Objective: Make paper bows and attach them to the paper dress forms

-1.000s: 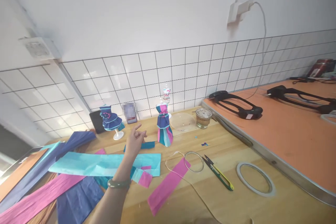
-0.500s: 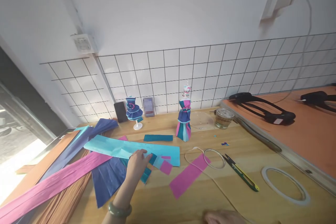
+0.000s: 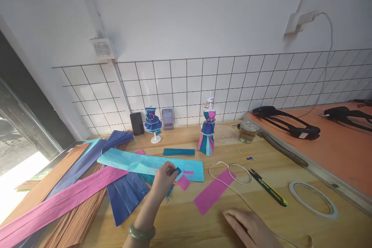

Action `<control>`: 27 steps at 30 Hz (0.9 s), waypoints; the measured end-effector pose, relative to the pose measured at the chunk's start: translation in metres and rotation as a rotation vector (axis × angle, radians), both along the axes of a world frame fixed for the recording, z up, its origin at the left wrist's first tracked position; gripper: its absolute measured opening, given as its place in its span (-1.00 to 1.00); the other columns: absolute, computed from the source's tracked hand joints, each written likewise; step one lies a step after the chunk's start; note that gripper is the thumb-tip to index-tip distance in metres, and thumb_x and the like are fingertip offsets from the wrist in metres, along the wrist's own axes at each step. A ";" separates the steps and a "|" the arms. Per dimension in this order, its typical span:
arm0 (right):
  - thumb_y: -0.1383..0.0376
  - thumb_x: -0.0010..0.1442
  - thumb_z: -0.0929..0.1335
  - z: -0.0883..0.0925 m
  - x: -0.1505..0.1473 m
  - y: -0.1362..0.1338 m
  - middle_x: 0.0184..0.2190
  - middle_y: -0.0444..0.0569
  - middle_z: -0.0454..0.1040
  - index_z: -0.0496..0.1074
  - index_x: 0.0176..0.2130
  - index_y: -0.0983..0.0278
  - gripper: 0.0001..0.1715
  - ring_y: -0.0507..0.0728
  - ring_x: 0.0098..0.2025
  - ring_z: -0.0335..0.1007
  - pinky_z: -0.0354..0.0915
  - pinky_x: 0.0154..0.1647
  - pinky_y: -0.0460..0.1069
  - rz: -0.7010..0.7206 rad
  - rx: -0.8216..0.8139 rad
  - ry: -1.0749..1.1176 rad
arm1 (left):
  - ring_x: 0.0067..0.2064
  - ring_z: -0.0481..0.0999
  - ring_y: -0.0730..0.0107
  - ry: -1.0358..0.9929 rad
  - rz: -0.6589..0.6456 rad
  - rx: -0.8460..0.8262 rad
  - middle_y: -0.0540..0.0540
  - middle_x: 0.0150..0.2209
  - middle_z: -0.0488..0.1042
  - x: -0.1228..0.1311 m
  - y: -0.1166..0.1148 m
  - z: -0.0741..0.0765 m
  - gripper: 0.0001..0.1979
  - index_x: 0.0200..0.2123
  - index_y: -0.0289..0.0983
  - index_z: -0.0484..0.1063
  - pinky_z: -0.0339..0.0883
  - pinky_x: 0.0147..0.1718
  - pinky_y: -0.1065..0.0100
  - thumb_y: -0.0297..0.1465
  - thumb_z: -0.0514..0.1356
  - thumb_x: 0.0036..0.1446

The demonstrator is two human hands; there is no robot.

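My left hand (image 3: 164, 178) pinches a small dark teal paper piece (image 3: 178, 171) above the front edge of a long light blue paper strip (image 3: 130, 161). A small pink square (image 3: 183, 182) lies just beside its fingertips. Other small scraps under the hand are partly hidden. My right hand (image 3: 251, 226) lies low over the table, fingers stretched out to the left and nothing seen in them. Between the hands is a pink paper strip (image 3: 213, 195), with a thin cream cord (image 3: 229, 186) looped across it. To the right lie thread snips (image 3: 269, 188) with green and yellow handles.
Two small dress forms stand at the back, one in a blue dress (image 3: 153, 124), one in a multicoloured dress (image 3: 207, 141). Long crepe strips (image 3: 72, 190) cover the left side. A glass jar (image 3: 249, 131), white tape ring (image 3: 314, 199) and black headsets (image 3: 290, 124) are at right.
My left hand has closed on the teal piece and picked it up from the scraps. The light blue scrap beside it is out of sight. My right hand has come further into view.
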State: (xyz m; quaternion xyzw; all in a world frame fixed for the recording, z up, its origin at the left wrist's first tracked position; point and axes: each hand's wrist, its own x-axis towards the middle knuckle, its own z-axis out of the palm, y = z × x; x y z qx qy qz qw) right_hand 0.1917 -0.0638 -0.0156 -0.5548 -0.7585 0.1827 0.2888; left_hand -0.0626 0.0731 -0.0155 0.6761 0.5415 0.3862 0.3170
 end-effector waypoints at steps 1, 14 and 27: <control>0.19 0.23 0.17 0.004 -0.004 0.007 -0.28 -0.02 0.54 0.43 -0.21 0.18 -0.69 0.12 -0.25 0.46 0.34 -0.21 -0.06 -0.020 -0.021 0.042 | -0.57 0.25 0.51 -0.025 -0.032 -0.004 0.10 -0.61 0.25 0.004 -0.004 0.003 -0.93 -0.43 -0.26 0.25 0.12 -0.53 0.46 -0.39 0.10 -0.01; 0.20 -0.01 0.40 0.012 -0.060 0.076 -0.43 -0.13 0.38 0.31 -0.02 0.27 -0.46 0.06 -0.37 0.30 0.25 -0.35 -0.04 0.224 -0.384 0.649 | -0.43 0.30 0.50 -0.404 -0.324 -0.186 0.04 -0.45 0.31 0.026 -0.036 0.019 -0.49 0.05 -0.26 0.19 0.14 -0.43 0.42 -0.39 0.20 -0.01; 0.18 -0.01 0.38 -0.002 -0.052 0.084 -0.54 -0.20 0.28 0.38 -0.19 0.30 -0.63 0.02 -0.45 0.20 0.19 -0.40 -0.09 0.072 -0.390 0.839 | -0.49 0.40 0.43 -0.599 -0.213 -0.300 0.07 -0.55 0.38 0.035 -0.027 0.010 -0.22 0.15 -0.33 0.00 0.28 -0.39 0.31 -0.22 0.27 -0.08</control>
